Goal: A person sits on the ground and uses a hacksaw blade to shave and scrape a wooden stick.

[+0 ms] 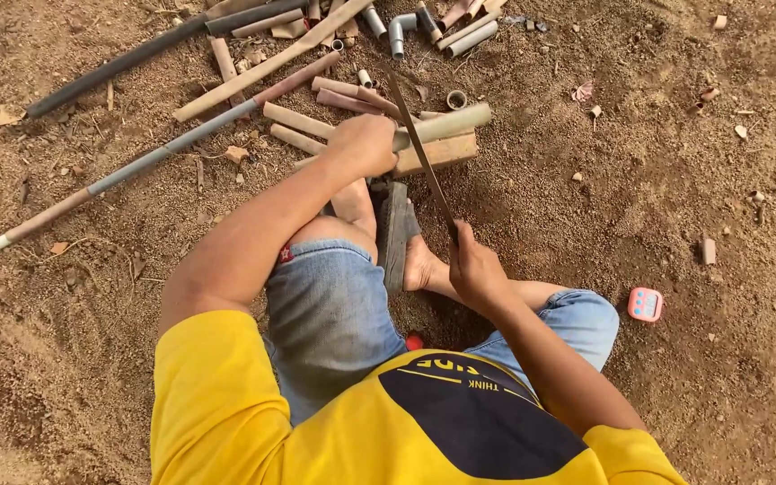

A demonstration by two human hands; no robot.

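Ground: bare, gritty brown dirt (586,296) is serving as the workplace, scattered with dry leaves and small stones; the person is squatting on it in a yellow shirt and denim shorts.
Pipe: a dusty pale pipe (446,124) is lying across a short wooden block (446,151), just ahead of the knees.
Left hand: the left hand (363,144) is closing round the pipe and pressing it down onto the block.
Right hand: the right hand (473,269) is clenching the handle end of a thin saw blade (419,148), which is slanting up and across the pipe, touching it just beside the left knuckles.
Foot: a bare foot (419,265) and a dark sandal (394,235) are sitting right under the blade's line.
Around: cut pipe pieces (298,121), a long grey pipe (119,175) and grey elbow fittings (397,34) are lying near; a small pink timer (646,304) is resting well apart on the right.
Risk, fingers: the blade is running so close to the holding hand that I judge a jump out of the cut could catch the knuckles.
Risk, pipe: being round on a narrow block, it could roll or slide if the pressure eases.
Risk, foot: a slipping stroke could drive the handle end towards the bare foot.
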